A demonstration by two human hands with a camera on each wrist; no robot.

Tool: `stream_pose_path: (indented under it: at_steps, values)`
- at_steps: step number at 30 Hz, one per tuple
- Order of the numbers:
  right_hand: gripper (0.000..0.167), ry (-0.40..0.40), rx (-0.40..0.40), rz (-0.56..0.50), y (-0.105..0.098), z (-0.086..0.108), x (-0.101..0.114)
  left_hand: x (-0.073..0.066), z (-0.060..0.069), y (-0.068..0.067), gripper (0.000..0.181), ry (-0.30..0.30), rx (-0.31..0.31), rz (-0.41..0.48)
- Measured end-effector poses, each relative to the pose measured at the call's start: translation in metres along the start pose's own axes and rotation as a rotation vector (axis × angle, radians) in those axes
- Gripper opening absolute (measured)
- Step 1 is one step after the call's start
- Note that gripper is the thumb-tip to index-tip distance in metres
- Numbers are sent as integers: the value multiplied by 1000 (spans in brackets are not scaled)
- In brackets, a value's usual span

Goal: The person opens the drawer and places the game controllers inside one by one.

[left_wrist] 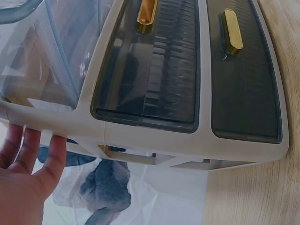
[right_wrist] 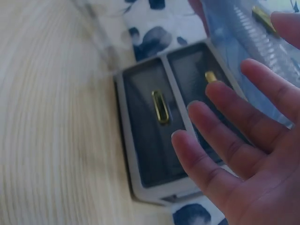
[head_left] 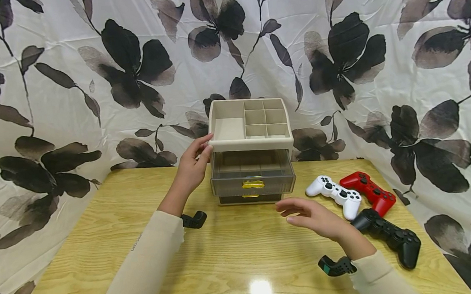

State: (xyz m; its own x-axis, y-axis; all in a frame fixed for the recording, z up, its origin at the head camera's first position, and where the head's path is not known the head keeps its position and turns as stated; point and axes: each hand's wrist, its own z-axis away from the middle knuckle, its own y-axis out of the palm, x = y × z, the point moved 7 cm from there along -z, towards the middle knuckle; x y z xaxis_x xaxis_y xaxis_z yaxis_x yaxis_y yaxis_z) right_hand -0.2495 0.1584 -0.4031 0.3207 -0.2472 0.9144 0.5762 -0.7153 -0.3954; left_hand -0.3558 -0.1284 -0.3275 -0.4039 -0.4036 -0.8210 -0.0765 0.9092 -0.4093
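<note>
A cream drawer organizer (head_left: 252, 144) stands at the back of the table, its divided top tray facing up. Its uppermost smoky clear drawer (head_left: 230, 187) is pulled out and shows a gold handle (head_left: 252, 184). Two lower drawers (left_wrist: 145, 84) are closed in the left wrist view. My left hand (head_left: 194, 165) touches the organizer's left side near the top front corner, fingertips against the cream frame. My right hand (head_left: 313, 217) hovers in front of the organizer's right side, fingers extended and apart from it, holding nothing. The right wrist view shows its spread fingers (right_wrist: 225, 136).
Right of the organizer lie a white game controller (head_left: 334, 194), a red controller (head_left: 368, 192) and a black controller (head_left: 388, 236), close to my right forearm. Floral cloth (head_left: 138, 67) hangs behind the wooden table (head_left: 227, 258).
</note>
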Motion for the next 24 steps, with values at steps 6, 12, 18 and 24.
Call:
stream_pose_path:
  at_steps: [6, 12, 18, 24]
  values:
    - [39, 65, -31, 69, -11, 2, -9, -1, 1, 0, 40, 4, -1, 8]
    - [39, 83, -87, 178, -25, 3, -16, -1, 0, 0, 40, 5, -1, 9]
    - [40, 133, -169, 280, -41, 4, -23, 0, 0, 0, 40, 5, -2, 2]
    - [43, 173, -209, 335, -51, 7, -28, 0, -1, 1, 40, 12, -1, 6]
